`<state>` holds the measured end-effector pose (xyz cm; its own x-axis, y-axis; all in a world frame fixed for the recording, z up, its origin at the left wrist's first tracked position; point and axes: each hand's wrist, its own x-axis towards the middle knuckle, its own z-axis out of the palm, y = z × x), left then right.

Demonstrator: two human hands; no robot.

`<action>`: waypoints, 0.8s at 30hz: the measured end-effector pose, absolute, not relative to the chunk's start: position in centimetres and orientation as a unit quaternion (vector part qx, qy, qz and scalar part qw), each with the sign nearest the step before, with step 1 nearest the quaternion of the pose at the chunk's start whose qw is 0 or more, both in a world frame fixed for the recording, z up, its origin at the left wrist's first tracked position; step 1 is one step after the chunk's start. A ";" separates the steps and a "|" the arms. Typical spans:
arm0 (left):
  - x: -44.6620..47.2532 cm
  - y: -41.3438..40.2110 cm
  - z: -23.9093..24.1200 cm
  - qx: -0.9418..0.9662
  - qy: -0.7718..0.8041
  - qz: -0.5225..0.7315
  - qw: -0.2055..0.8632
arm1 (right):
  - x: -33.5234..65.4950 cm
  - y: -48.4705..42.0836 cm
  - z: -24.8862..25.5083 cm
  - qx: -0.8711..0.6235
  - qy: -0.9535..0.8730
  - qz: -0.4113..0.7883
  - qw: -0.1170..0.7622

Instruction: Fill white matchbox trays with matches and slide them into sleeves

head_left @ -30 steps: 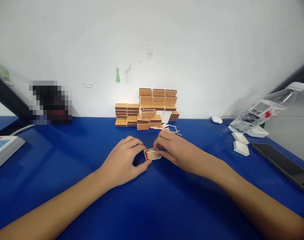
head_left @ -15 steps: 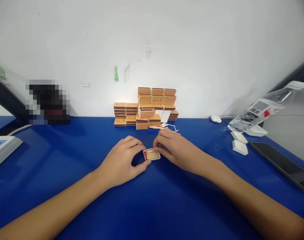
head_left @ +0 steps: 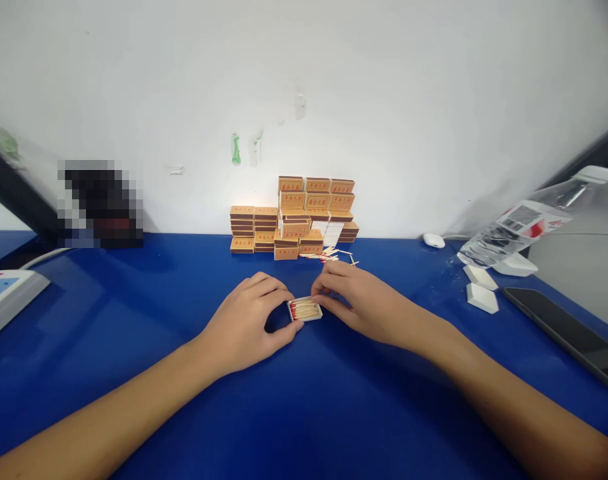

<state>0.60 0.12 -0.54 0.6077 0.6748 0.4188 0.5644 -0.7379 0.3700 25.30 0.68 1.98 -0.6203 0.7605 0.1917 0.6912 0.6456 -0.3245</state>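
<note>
One small white matchbox tray (head_left: 319, 317) lies on a glossy blue table (head_left: 304, 407), directly in front of the person working here. It holds a single layer of wooden matches (head_left: 305, 309), red heads at its left end, too tightly packed to count. The left hand (head_left: 247, 323) holds the tray at that end between thumb and forefinger, which curve widely apart. The right hand (head_left: 351, 293) is at the opposite end, covering the tray's far right corner; its thumb and forefinger are nearly together, but I cannot tell whether they pinch a match. Just beyond this hand, partly hidden by it, loose matches (head_left: 329, 253) lie in an untidy heap. Behind them, near the pale wall (head_left: 384, 100), rises a stack of orange-and-brown matchboxes (head_left: 317, 201), its two upper rows showing three boxes each; lower down, boxes overlap too much for a sure count. Well off to the right are one rounded white case (head_left: 433, 240), one leaning clear plastic bottle (head_left: 509, 230), three white blocks (head_left: 482, 297) and one dark phone (head_left: 569, 333). At far left sit one white power strip (head_left: 21, 297) and a dark, pixelated object (head_left: 101, 203).
</note>
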 end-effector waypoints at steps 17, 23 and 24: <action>0.5 0.0 -0.5 0.889 0.349 0.277 0.106 | 25.2 -0.3 3.0 -0.365 -0.902 0.157 0.168; 0.6 0.1 -0.7 0.891 0.345 0.278 0.101 | 25.4 -0.2 2.9 -0.360 -0.904 0.142 0.183; 0.6 0.1 -0.6 0.891 0.345 0.277 0.103 | 25.4 -0.3 2.9 -0.359 -0.904 0.142 0.183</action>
<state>0.56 0.09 -0.64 0.6085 0.6721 0.4219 0.5584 -0.7404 0.3741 25.40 -0.26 2.89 -0.6745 0.7019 0.2289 0.5978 0.7012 -0.3885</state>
